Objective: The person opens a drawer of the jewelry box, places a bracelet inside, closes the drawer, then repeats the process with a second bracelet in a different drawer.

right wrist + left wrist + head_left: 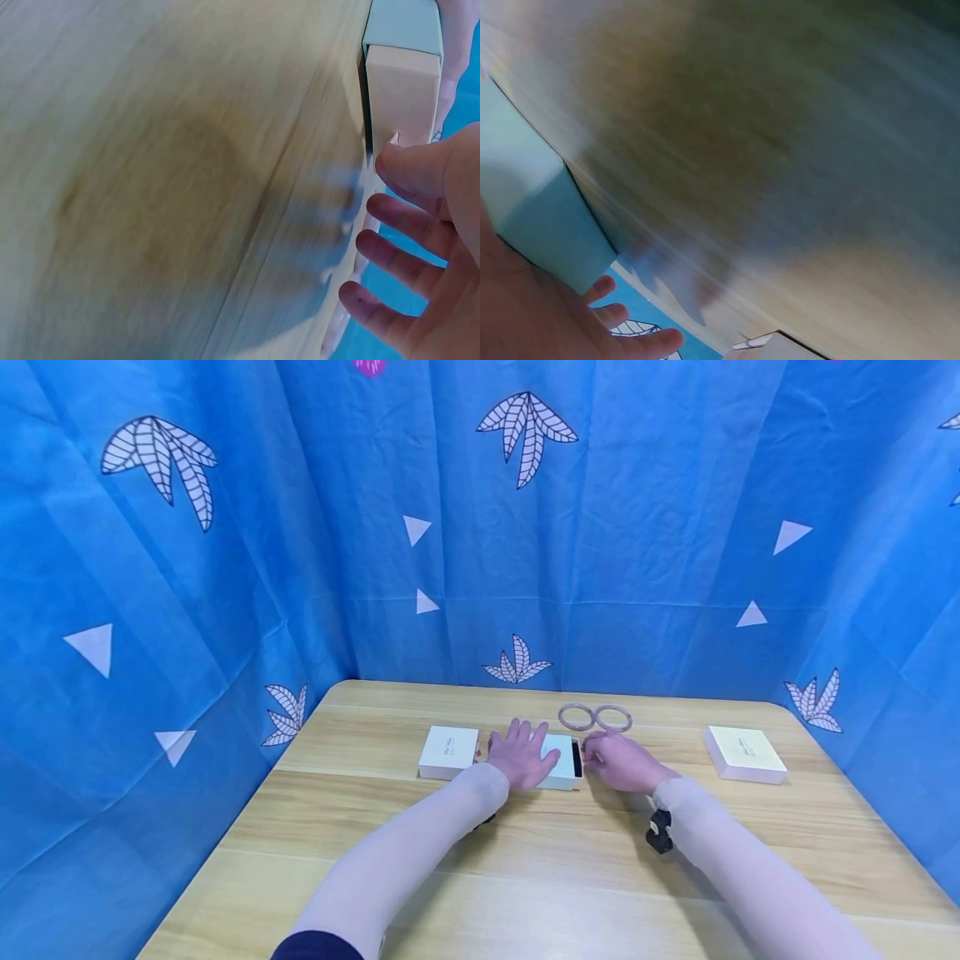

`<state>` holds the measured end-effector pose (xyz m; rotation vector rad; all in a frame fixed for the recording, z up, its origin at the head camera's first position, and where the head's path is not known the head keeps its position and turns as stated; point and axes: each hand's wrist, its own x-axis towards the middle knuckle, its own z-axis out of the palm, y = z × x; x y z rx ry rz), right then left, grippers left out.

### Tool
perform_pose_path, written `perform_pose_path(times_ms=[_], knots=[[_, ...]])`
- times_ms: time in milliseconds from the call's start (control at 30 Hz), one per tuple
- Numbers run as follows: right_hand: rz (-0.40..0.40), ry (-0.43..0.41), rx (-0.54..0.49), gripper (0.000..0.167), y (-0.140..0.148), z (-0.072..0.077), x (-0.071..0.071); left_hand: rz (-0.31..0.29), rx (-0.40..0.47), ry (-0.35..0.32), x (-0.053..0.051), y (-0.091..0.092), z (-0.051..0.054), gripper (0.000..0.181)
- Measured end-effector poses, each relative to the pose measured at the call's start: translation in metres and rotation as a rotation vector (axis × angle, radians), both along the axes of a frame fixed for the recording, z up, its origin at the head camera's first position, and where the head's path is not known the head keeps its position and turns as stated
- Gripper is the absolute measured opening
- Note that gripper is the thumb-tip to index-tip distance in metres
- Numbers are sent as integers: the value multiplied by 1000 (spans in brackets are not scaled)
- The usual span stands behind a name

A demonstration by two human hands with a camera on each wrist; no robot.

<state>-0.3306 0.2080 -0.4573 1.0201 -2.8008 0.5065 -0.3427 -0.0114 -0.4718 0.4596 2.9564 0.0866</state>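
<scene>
A pale mint sliding box [557, 758] lies on the table between the hands, its drawer [405, 97] pulled partly out on the right and showing a dark inside in the head view. My left hand [521, 755] rests on the left part of the box, fingers spread and straight, thumb over its top. At the drawer's end, my right hand [622, 762] pinches the drawer's edge or tab between thumb and index finger; the other fingers are loosely bent. The exact pinched part is hidden. Just behind the right hand lie two ring-shaped bangles [561, 716], side by side.
A white box [448, 750] with small print sits left of the left hand. Farther right stands a box with a pale yellow top [746, 752]. Blue patterned curtains [645, 552] hang behind and beside the wooden table [525, 868].
</scene>
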Motion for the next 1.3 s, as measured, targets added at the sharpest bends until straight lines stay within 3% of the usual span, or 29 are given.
perform_pose_path(times_ms=[667, 867, 1300], knots=[[-58, -19, 22, 10, 31, -2, 3, 11, 23, -1, -2, -5, -5, 75], [-59, -31, 37, 11, 35, -1, 6, 5, 21, -20, 0, -4, -4, 75], [-68, -17, 33, 14, 44, 0, 6, -10, 38, 7, 3, -2, 1, 74]])
